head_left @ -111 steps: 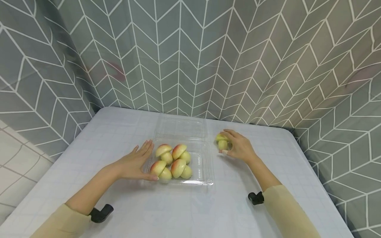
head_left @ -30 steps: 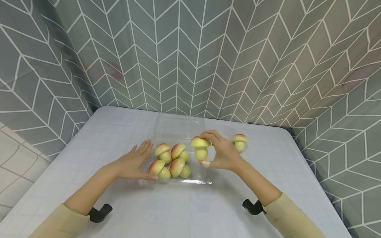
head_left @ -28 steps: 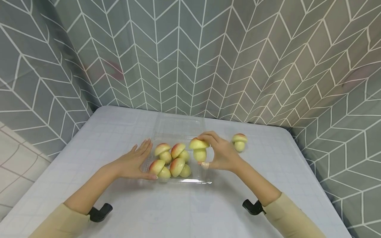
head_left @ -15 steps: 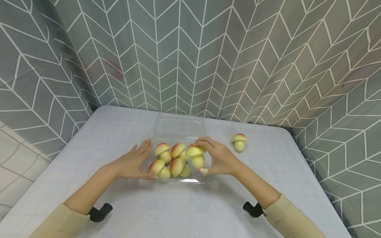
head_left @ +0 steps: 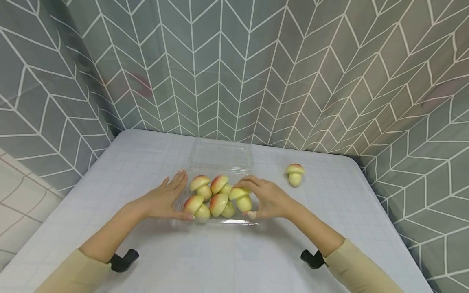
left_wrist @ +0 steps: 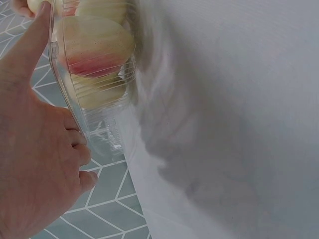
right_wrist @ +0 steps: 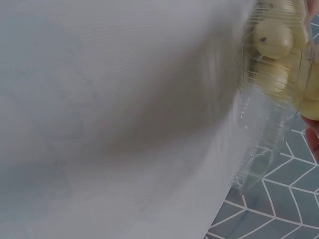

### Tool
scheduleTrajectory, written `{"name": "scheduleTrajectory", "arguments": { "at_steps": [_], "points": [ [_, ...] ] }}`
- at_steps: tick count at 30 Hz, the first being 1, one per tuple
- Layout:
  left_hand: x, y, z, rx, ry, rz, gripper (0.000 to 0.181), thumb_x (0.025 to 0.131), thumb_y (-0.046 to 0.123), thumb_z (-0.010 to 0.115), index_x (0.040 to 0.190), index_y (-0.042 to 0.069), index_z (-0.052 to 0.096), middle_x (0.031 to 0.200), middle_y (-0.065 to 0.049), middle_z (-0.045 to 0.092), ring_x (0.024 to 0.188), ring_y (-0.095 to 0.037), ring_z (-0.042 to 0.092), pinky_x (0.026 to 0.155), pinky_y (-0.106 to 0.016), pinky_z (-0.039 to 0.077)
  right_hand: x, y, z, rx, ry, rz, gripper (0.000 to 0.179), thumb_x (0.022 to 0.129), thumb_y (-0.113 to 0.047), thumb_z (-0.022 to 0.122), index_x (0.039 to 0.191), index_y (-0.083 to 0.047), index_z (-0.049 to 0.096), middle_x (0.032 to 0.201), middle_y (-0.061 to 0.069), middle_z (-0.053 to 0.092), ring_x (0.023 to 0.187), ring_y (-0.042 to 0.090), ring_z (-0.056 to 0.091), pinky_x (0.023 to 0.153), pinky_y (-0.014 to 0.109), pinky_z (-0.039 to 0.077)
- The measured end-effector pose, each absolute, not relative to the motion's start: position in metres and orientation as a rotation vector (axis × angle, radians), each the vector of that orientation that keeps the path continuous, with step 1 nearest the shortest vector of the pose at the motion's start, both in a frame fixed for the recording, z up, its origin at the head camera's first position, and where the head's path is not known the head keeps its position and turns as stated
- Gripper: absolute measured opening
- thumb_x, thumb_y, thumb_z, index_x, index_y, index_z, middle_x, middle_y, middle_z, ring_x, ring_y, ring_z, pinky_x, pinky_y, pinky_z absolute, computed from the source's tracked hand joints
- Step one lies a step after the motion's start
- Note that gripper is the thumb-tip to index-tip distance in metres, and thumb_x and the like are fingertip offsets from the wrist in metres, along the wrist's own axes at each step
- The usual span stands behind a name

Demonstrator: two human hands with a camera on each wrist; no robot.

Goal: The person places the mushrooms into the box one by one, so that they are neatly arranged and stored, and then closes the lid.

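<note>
In the head view, a clear plastic clamshell box (head_left: pixel 238 222) lies on the table with several yellow, red-blushed mushrooms (head_left: pixel 219 204) at its left and middle. Thumb and fingers of my right hand (head_left: pixel 270 199) pinch another yellow mushroom (head_left: pixel 244 202) low inside the box's right part, tilted against the others. My left hand (head_left: pixel 163 202) spreads along the box's left side, fingers straight, thumb at the front left corner. The left wrist view shows this left hand (left_wrist: pixel 37 154) at the box rim, with mushrooms behind the ribbed wall (left_wrist: pixel 112 107).
One more mushroom (head_left: pixel 294 175) stands on the white-covered table (head_left: pixel 212 260), right of the box. The box's open lid (head_left: pixel 221 156) lies flat behind it. A grey patterned curtain (head_left: pixel 234 73) hangs along the table's back and sides.
From the right, my right hand has brought a mushroom over the box, then lowered it leftward beside the others, tilting it. My left hand stays at the box's left side.
</note>
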State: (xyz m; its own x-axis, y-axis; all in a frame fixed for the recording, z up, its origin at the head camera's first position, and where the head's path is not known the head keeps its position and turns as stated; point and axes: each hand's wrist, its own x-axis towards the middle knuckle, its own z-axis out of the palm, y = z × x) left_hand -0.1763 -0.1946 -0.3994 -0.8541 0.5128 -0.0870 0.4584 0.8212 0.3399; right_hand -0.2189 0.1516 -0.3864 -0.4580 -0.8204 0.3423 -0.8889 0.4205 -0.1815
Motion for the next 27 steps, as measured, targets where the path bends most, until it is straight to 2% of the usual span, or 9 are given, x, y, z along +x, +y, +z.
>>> {"name": "scheduleTrajectory", "arguments": {
  "at_steps": [11, 20, 27],
  "points": [
    [-0.1759, -0.1947, -0.3998, 0.755, 2.826, 0.484, 0.127, 0.073, 0.075, 0.062, 0.148, -0.014, 0.01, 0.156, -0.029, 0.004, 0.144, -0.04, 0.004, 0.112, -0.061, 0.01, -0.223, 0.1483, -0.3865, 1.525, -2.654, 0.431, 0.068, 0.068, -0.032, 0.079, 0.13, -0.021, 0.052, 0.127, -0.009, 0.049, 0.096, 0.011, 0.056, 0.078, 0.032, 0.049],
    [-0.1761, -0.1946, -0.4005, 0.755, 2.826, 0.483, 0.127, 0.073, 0.075, 0.061, 0.148, -0.013, 0.01, 0.156, -0.028, 0.004, 0.145, -0.04, 0.003, 0.112, -0.061, 0.01, -0.2261, 0.1435, -0.3859, 1.558, -2.737, 0.368, 0.068, 0.068, -0.032, 0.079, 0.129, -0.017, 0.053, 0.125, -0.005, 0.054, 0.105, 0.01, 0.054, 0.086, 0.035, 0.043],
    [-0.176, -0.1944, -0.4005, 0.753, 2.823, 0.49, 0.125, 0.074, 0.072, 0.063, 0.148, -0.013, 0.01, 0.156, -0.028, 0.003, 0.145, -0.04, 0.003, 0.112, -0.061, 0.01, -0.2257, 0.1426, -0.3856, 1.574, -2.783, 0.338, 0.06, 0.07, -0.025, 0.078, 0.126, -0.014, 0.057, 0.12, -0.003, 0.058, 0.101, 0.01, 0.054, 0.087, 0.036, 0.043]
  ]
}}
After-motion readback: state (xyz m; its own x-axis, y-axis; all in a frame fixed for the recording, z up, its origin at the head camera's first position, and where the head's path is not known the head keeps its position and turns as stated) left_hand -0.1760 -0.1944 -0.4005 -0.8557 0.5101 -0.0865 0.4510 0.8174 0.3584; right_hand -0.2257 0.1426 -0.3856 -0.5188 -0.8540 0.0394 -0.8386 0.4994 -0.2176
